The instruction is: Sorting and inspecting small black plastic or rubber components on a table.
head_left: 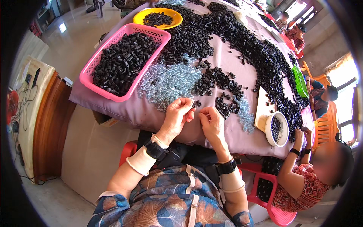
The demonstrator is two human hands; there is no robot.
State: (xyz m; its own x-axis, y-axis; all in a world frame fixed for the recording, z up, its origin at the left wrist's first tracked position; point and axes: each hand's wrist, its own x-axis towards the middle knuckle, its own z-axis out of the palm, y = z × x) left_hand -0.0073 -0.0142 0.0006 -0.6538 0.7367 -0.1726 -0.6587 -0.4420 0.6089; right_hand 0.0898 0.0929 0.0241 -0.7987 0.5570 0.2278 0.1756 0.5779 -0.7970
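Observation:
Above the near edge of the table, my left hand [176,116] is closed, pinching a small black plastic part [194,105] between thumb and fingers. Just to its right, my right hand [212,123] has its thumb and fingertips pressed together; anything in them is too small to make out. The hands are close but apart. Right beyond my left hand lies a heap of small, shiny pale-blue coil springs [170,80]. Loose small black parts [226,107] lie beyond my right hand, beside a smaller heap of springs [245,115].
A pink basket [166,39] full of black parts stands at left, with a yellow plate [177,17] behind it. Black parts spread across the cloth-covered table [230,60]. At right are a cream board [261,109], a white bowl [269,132], a green basket [300,81] and a co-worker [302,179].

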